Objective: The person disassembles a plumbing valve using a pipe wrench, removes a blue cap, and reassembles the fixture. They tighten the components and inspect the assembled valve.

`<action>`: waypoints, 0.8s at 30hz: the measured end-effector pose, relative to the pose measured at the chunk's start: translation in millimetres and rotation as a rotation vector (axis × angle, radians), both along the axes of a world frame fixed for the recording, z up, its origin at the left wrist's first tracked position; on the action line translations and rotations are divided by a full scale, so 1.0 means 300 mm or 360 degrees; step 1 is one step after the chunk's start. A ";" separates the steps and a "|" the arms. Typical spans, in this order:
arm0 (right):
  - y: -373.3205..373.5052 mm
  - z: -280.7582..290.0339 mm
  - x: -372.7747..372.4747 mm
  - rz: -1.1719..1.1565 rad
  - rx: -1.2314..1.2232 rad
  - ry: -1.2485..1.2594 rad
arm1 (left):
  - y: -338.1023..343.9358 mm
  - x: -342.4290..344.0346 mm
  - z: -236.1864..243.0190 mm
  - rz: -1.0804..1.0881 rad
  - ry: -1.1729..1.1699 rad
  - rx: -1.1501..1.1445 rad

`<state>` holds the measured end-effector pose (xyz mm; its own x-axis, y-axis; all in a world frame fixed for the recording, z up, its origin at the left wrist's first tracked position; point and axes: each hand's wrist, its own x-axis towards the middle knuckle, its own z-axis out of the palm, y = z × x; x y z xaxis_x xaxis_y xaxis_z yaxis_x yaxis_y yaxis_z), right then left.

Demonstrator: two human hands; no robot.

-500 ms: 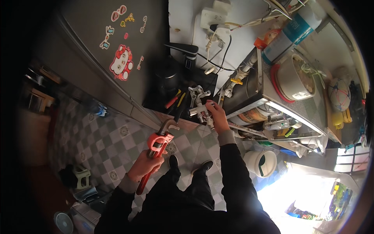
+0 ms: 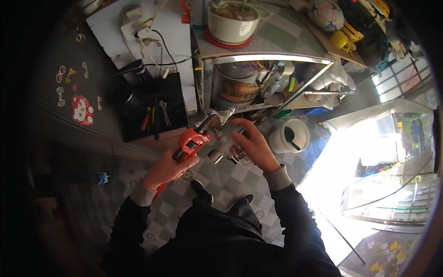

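Note:
My left hand (image 2: 168,168) is closed round the handle of a red pipe wrench (image 2: 189,141), whose dark jaw reaches up to the top of a chrome valve fitting (image 2: 215,156). My right hand (image 2: 253,144) is closed on that fitting, just right of the wrench head. I cannot make out whether the jaw grips it. Pliers (image 2: 147,119) and a silver adjustable wrench (image 2: 164,113) lie on a dark counter (image 2: 173,87) behind my hands.
A fridge (image 2: 64,97) with stickers stands on the left. Ahead is a metal shelf unit (image 2: 265,57) with a white plant pot (image 2: 232,25) on top. A white bucket (image 2: 288,136) stands at the right on the tiled floor (image 2: 221,177), near a bright doorway.
My view has turned right. The fitting has tilted, and the wrench head has come over to it from the lower left, bringing my two hands closer together.

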<state>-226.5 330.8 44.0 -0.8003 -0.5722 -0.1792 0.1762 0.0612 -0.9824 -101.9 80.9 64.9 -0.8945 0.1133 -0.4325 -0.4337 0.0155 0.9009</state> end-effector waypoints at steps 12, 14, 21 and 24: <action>0.902 0.029 0.229 -0.0571 0.0235 0.0492 | 0.849 -0.138 0.144 -0.0975 0.0028 -0.0730; 1.028 0.030 0.254 -0.0735 0.0032 0.0121 | 0.986 -0.149 0.161 -0.1128 0.0232 -0.0963; 1.293 0.023 0.245 -0.0792 0.0190 0.0595 | 1.253 -0.207 0.104 -0.0939 0.0092 -0.0623; 1.371 0.000 0.230 -0.0977 -0.0156 -0.0086 | 1.336 -0.241 0.051 -0.0931 0.0282 -0.0607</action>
